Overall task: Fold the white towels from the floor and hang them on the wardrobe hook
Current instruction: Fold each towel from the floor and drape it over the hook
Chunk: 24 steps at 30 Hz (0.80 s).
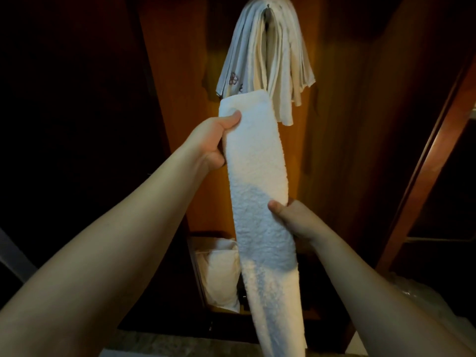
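Observation:
A white towel (257, 163), folded into a long narrow strip, hangs upright in front of me. My left hand (213, 140) pinches its left edge near the top, thumb on the front. My right hand (293, 220) grips its right edge lower down, thumb pressed on the front. The strip's lower end drops past my arms to the bottom of the view. Above it, several folded white towels (268, 60) hang draped over the wardrobe hook (268, 6), one with a small flower print.
The open wooden wardrobe (347, 112) surrounds the hook, its door (422, 163) standing at the right. White bedding or a bag (221, 274) lies in the wardrobe's bottom. Clear plastic (417, 297) sits at the lower right. The left side is dark.

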{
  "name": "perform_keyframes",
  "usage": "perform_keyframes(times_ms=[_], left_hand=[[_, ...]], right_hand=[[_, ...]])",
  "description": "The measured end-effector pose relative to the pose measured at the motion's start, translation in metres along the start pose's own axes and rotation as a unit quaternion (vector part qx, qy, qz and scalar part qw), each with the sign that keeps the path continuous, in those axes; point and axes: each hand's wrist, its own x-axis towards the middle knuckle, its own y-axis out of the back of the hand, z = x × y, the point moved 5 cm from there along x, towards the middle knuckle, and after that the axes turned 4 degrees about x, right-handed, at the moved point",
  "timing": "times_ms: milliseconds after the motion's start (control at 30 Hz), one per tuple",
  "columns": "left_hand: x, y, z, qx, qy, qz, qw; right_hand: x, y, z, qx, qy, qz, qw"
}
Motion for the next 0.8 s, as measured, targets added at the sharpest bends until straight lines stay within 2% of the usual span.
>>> perform_keyframes(times_ms=[133, 300, 533, 800], left_hand=[[0.010, -0.003, 0.016, -0.007, -0.005, 0.011, 1.000], [0.027, 0.002, 0.027, 0.021, -0.007, 0.033, 0.999], [0.050, 0.006, 0.029, 0.034, 0.004, 0.054, 0.998], [0.067, 0.012, 0.031, 0.027, 0.016, 0.067, 0.997]], right_hand=[[-0.008, -0.001, 0.022, 0.057, -0.054, -0.052, 0.996], [-0.012, -0.005, 0.039, 0.104, -0.055, -0.078, 0.990], [-0.001, -0.002, 0.037, 0.055, -0.065, -0.062, 0.994], [0.000, 0.005, 0.031, -0.008, -0.130, -0.106, 0.986]])
